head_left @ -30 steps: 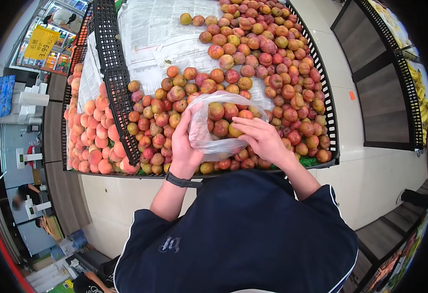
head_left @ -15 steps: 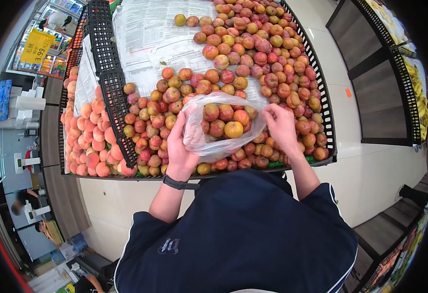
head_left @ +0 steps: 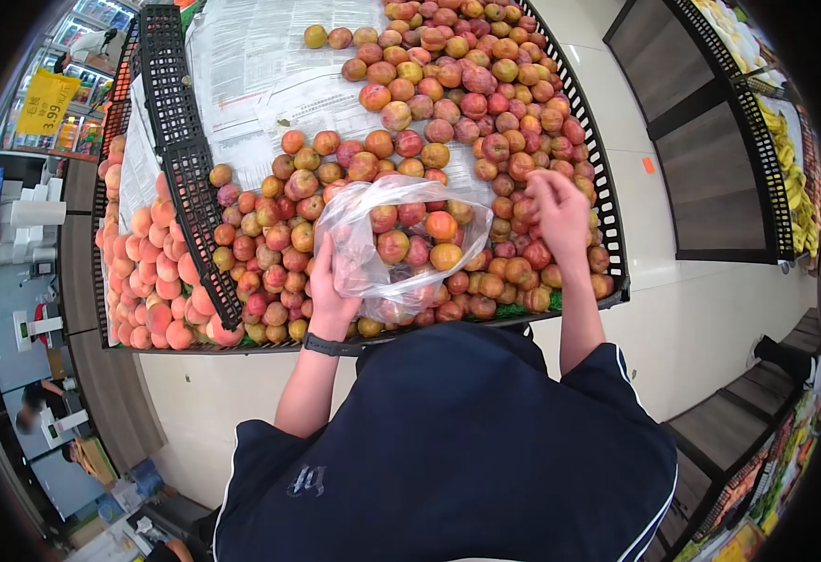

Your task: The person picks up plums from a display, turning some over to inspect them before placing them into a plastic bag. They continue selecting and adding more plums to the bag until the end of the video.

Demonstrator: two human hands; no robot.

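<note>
My right hand (head_left: pixel 560 211) has swung away from the plastic bag (head_left: pixel 373 211) since a moment ago and now sits further right in the frame, over the loose fruit pile (head_left: pixel 485 103). The bag has stayed put just left of centre, resting on the heap with its mouth gaping toward the right. My left hand (head_left: pixel 329 281) pinches the bag's near edge, thumb and fingers pressed together on the film. The bagged fruit (head_left: pixel 441 227) shows red and orange through the plastic.

The fingers of my right hand curl downward, close together, onto the fruit at the pile's right side – whether they have closed on one I cannot tell. A dark wristband (head_left: pixel 331 345) circles my left wrist.

Newspaper (head_left: pixel 270 56) lines the bin in the upper middle of the frame. A black divider (head_left: pixel 185 159) runs down the left, with peaches (head_left: pixel 153 272) beyond it – and a yellow price sign (head_left: pixel 43 101) in the upper left corner.
</note>
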